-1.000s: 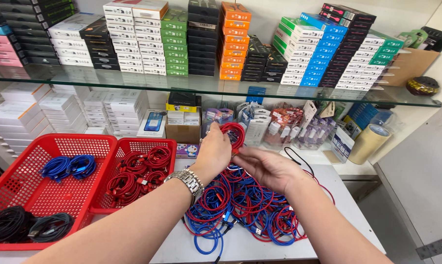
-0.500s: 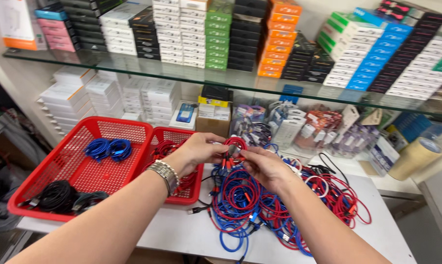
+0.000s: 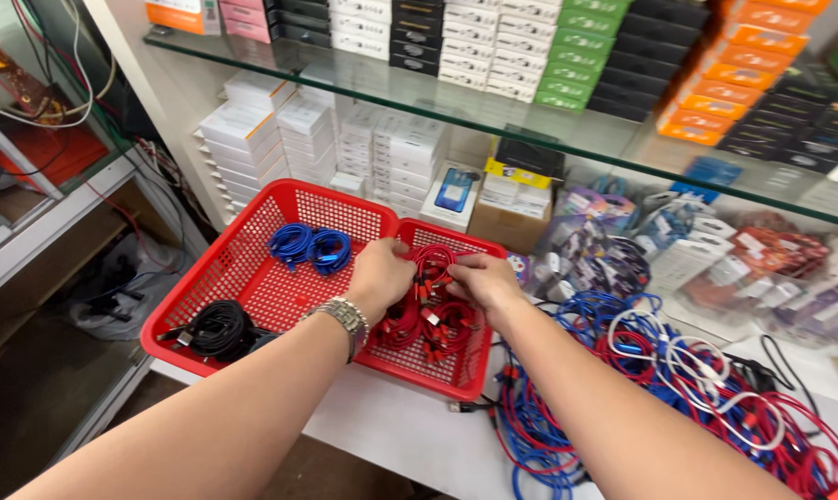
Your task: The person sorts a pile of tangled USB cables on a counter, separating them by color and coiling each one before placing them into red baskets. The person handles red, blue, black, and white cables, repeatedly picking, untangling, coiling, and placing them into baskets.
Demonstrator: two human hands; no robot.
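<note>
Red plastic mesh makes up the two baskets on the white table (image 3: 382,421). At the far left of the scene stands a low shelf unit (image 3: 39,231) with loose wires behind it. Next comes the larger basket (image 3: 252,268), holding a black cable coil (image 3: 217,329) at its near left corner and two blue cable coils (image 3: 309,247) toward its far side. Just to its right, touching it, sits the smaller basket (image 3: 437,370), filled with coiled red cables (image 3: 437,324).

Both hands are over this smaller basket. The left hand (image 3: 380,276), with a metal watch (image 3: 345,318) on the wrist, is curled with its fingers closed on a red cable coil (image 3: 430,268) at the far side of the pile. The right hand (image 3: 482,282) meets it from the right — its fingertips pinch the same coil, so the two hands hold it between them, low against the other red coils.

Right of the baskets, a loose tangle of cables (image 3: 669,389) in blue, red and white spreads over the table to the right edge. Behind everything, white boxes (image 3: 280,130) are stacked against the wall, packaged goods (image 3: 678,241) lean farther right, and a glass shelf (image 3: 493,116) above carries rows of coloured boxes (image 3: 576,74) — white, black, green, orange.
</note>
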